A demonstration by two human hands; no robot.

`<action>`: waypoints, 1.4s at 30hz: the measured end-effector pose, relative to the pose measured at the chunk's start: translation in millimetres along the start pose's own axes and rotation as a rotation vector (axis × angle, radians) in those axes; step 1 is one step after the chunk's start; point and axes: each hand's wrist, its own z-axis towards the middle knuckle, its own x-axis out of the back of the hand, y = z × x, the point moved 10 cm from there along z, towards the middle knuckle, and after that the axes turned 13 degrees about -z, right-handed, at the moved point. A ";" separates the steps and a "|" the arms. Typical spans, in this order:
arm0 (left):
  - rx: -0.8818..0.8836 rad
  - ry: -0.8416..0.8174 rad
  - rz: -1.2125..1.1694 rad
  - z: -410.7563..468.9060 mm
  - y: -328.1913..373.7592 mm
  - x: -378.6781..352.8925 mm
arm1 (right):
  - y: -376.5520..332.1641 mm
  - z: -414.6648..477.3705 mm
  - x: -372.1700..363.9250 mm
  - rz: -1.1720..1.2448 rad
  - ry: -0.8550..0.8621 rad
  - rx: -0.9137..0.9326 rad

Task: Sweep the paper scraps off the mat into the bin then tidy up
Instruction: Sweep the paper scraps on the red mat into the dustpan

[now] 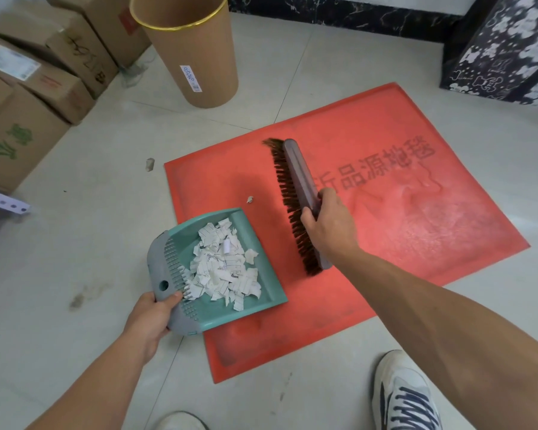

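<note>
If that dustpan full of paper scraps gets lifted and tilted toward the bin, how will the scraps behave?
The paper scraps look thin and loose, so they would probably slide out readily. Being light, some may flutter past the bin. The dustpan looks rigid, so likely steady.

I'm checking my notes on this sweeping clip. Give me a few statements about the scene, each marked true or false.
1. The left hand holds the dustpan. True.
2. The dustpan is empty. False: it holds a pile of paper scraps.
3. The right hand grips the brush. True.
4. The bin lies tipped over. False: it stands upright.
5. One scrap is on the mat. True.
</note>
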 end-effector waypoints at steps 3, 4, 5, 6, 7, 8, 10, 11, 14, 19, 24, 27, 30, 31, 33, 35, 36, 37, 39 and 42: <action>-0.043 0.021 0.053 2.0 14.9 14.0 | 2.2 -3.4 -1.8 -0.069 -0.006 -0.002; -0.047 0.027 0.067 2.8 18.4 19.1 | 2.4 -3.7 -4.4 -0.093 -0.023 -0.005; -0.046 0.033 0.071 3.7 21.1 23.8 | 2.9 -3.4 -7.7 -0.114 -0.045 -0.009; -0.045 0.042 0.065 4.5 23.3 28.4 | 2.9 -2.7 -11.1 -0.128 -0.065 -0.013; -0.043 0.053 0.052 4.7 25.5 32.5 | 2.8 -1.7 -14.2 -0.138 -0.083 -0.016; -0.040 0.064 0.036 4.8 27.5 35.7 | 2.2 -0.4 -17.3 -0.146 -0.102 -0.017; -0.041 0.066 0.009 5.3 31.7 37.3 | -1.6 3.4 -23.8 -0.163 -0.143 -0.005; -0.042 0.063 -0.003 5.9 33.7 36.2 | -4.6 5.9 -26.9 -0.175 -0.162 0.008; -0.045 0.067 -0.041 9.4 40.2 27.1 | -19.2 13.1 -37.9 -0.238 -0.229 0.073; -0.026 0.067 -0.087 15.5 45.9 -4.2 | -44.1 4.2 -52.6 -0.213 -0.297 0.211; 0.024 0.078 -0.133 20.7 35.1 -15.3 | -55.9 -6.2 -52.4 -0.068 -0.355 0.260; 0.054 0.051 -0.189 21.8 26.9 -15.4 | -54.1 -0.6 -35.9 0.019 -0.267 0.213; 0.107 0.032 -0.266 18.8 16.5 -16.9 | -40.0 9.9 -18.0 0.056 -0.168 0.118; 0.121 0.032 -0.298 17.1 13.2 -16.8 | -33.3 13.9 -12.7 0.064 -0.137 0.084; 0.140 0.033 -0.369 13.2 7.7 -16.5 | -19.6 20.7 -4.1 0.078 -0.083 0.029; 0.138 0.020 -0.430 9.6 6.4 -16.9 | -4.9 24.3 0.8 0.077 -0.044 -0.016; 0.128 0.008 -0.456 8.3 7.7 -17.6 | 3.1 24.5 1.4 0.069 -0.030 -0.040; 0.114 -0.002 -0.477 7.6 10.0 -17.9 | 11.4 24.0 1.4 0.058 -0.017 -0.063; 0.084 -0.006 -0.515 7.2 16.2 -16.7 | 25.3 22.0 -0.1 0.038 0.004 -0.095; 0.046 0.010 -0.555 6.8 27.4 -12.3 | 38.2 19.1 -2.9 0.026 0.007 -0.137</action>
